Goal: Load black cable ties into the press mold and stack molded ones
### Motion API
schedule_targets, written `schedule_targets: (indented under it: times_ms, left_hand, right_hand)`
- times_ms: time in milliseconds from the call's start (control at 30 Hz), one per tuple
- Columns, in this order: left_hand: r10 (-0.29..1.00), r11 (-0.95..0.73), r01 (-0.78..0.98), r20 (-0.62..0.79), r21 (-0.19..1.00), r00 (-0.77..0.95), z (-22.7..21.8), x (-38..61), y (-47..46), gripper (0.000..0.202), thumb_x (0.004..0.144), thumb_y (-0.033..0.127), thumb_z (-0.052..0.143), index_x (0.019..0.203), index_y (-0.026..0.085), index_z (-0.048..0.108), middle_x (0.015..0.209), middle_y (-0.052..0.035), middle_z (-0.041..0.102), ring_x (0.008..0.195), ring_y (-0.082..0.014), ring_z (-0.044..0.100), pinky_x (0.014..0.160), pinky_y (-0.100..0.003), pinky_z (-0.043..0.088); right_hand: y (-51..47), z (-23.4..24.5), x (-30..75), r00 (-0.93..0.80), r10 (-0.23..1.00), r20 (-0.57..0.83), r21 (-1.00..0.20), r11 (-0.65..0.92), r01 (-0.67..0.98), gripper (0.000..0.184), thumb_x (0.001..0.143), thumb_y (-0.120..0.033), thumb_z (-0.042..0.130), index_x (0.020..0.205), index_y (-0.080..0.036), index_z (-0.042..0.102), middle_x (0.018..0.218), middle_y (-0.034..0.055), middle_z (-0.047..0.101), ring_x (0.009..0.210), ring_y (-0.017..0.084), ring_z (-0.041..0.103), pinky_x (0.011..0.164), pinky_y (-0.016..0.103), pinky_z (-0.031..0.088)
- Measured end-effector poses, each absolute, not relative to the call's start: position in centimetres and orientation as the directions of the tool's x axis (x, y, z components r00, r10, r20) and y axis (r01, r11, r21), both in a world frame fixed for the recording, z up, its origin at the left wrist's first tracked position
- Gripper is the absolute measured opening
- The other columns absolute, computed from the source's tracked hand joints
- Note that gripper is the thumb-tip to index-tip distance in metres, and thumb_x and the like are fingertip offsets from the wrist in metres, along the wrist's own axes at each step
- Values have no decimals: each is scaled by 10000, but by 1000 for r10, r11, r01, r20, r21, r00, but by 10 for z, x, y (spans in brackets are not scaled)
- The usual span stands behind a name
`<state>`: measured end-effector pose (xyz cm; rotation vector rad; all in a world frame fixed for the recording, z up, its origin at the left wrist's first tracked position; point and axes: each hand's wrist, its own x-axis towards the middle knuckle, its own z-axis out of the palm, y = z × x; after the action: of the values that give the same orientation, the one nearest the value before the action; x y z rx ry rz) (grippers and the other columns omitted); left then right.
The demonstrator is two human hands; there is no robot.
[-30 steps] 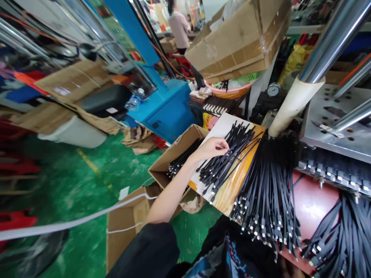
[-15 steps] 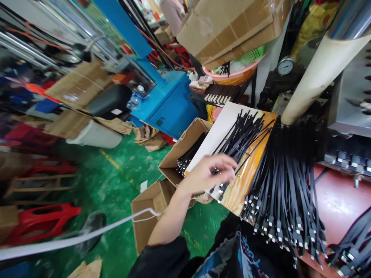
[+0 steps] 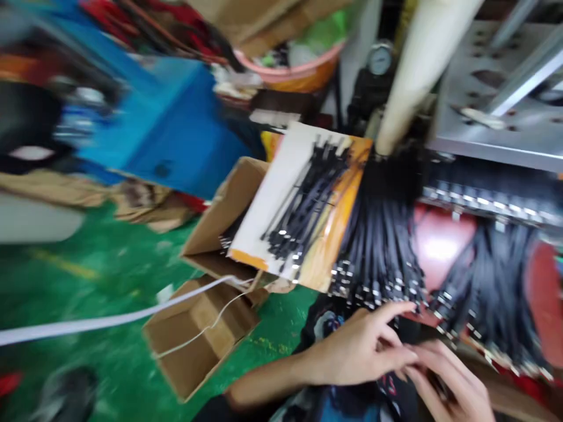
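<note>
Black cables lie in a loose bunch on the white-and-orange board, & what's changed is the L hand: ½ sec ago it was over that bunch, now it's down in front of the person's body, meeting the R hand, which has come into clear view. View has swung R too. Grip: L thumb & R fingertips pressed together, L index stretched out; can't tell if anything's pinched b/c of blur & overlap. For the work: the board bunch is prob. let go for the moment, w/ both hands busy together. L index is nearest the connector ends of the middle cable pile; contact unclear. R cable pile hangs over the red tabletop.
</note>
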<state>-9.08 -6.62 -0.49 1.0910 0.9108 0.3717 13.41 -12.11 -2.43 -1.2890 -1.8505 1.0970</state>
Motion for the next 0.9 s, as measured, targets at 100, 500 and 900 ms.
schedule_targets:
  times_ms: [100,500,900]
  left_hand:
    - [636,417,205,-446,885,630,-3,-85,-67,663,1035,374,639,1644,246,409,970,-25,847,887,-184,800,870,-276,613]
    - [788,329,225,-398,917,469,-8,-79,-67,611,1019,560,590,1499,198,482,935,-58,820,782,-217,760,732,-319,607]
    - [968,155,231,-195,961,160,-10,-89,-44,496,1029,457,609,1433,195,487,909,-30,778,752,-194,734,720,-317,609]
  right_hand:
    - [-120,-4,126,-253,967,29,-901,134,412,134,989,-153,678,1050,-268,709,833,4,716,701,151,694,641,225,571]
    - [-184,-59,269,839,485,248,-784,-408,468,416,982,-613,577,823,-229,573,712,-8,534,600,164,509,602,310,456]
    - [-186,-108,281,838,546,-13,-730,-578,365,923,917,-658,625,1626,-108,411,1339,232,651,840,257,728,729,393,592]
